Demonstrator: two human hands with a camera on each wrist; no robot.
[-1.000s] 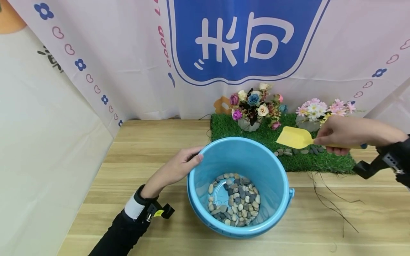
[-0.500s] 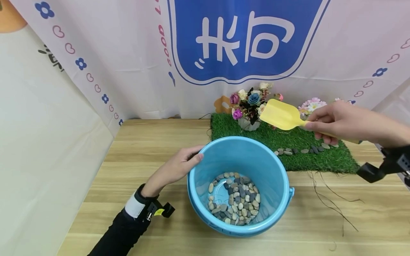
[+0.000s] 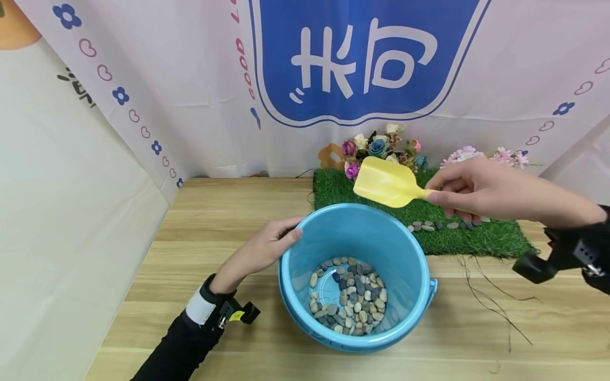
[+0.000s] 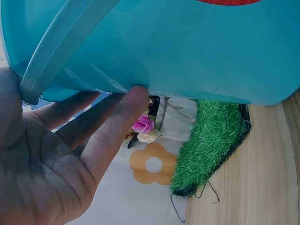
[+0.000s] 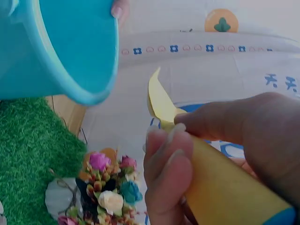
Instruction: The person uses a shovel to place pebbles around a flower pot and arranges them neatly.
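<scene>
A blue bucket (image 3: 352, 211) stands on the wooden table, its handle hanging down along the outside. Pebbles (image 3: 359, 301) in grey, tan and cream lie over part of its floor. My left hand (image 3: 262, 246) holds the bucket's left rim, thumb over the edge and fingers against the outer wall (image 4: 164, 51). Above the far side of the bucket, my right hand (image 3: 481, 190) grips the handle (image 5: 225, 178) of a yellow toy shovel (image 3: 388, 182). The shovel's blade points left, and no stones show on it.
Behind the bucket lies an artificial grass mat (image 3: 457, 246) with a row of pebbles (image 3: 429, 226). Potted flowers (image 3: 378, 145) and pink-and-white flowers (image 3: 462, 155) stand along its back, partly hidden. Dark threads (image 3: 491, 304) lie on the table (image 3: 229, 206). A printed cloth (image 3: 209, 106) hangs behind.
My right hand lifts the shovel from over the mat, then carries it left and slightly down to the bucket's far rim. The left hand and bucket stay put.
</scene>
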